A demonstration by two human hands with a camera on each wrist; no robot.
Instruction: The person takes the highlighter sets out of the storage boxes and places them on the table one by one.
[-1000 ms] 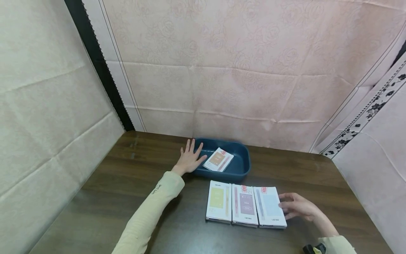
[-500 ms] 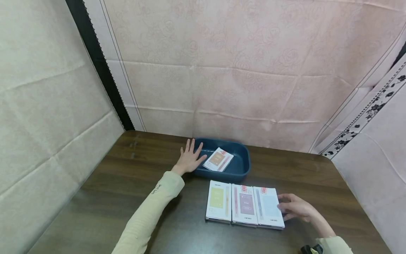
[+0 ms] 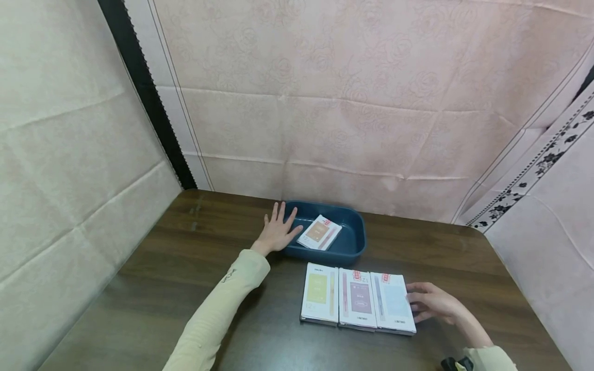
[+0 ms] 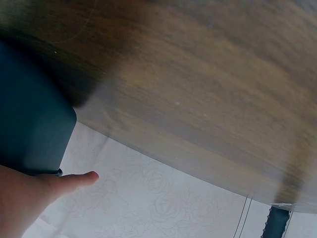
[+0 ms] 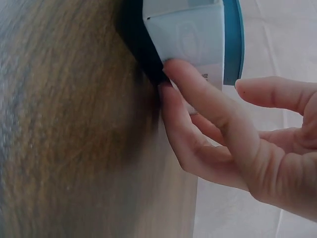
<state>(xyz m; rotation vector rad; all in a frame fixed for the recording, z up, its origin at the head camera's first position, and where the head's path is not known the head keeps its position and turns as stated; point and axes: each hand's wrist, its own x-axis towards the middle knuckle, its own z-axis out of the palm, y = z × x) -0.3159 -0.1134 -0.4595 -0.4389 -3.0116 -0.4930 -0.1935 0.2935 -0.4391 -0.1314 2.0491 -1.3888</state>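
Note:
My left hand (image 3: 276,232) rests with fingers spread on the left end of a dark blue plastic bin (image 3: 356,234). A small white box with a tan label (image 3: 318,233) lies tilted inside it. In front of the bin, white boxes lie flat side by side: one with a yellow-green label (image 3: 317,289), one with a purple label (image 3: 360,298), and one with a pale blue label (image 3: 396,303). My right hand (image 3: 433,303) touches the pale blue box's right side with loosely bent fingertips. In the right wrist view, the thumb stands apart from that box (image 5: 190,39).
The boxes and bin are on a dark brown wooden table (image 3: 185,299). Pinkish patterned cloth (image 3: 343,129) hangs behind its back edge, with pale cloth at both sides. A black object (image 3: 457,364) sits at the right wrist.
My right hand has shifted slightly left, and the pale blue box has moved slightly left against the purple one. The left hand and bin have stayed in place.

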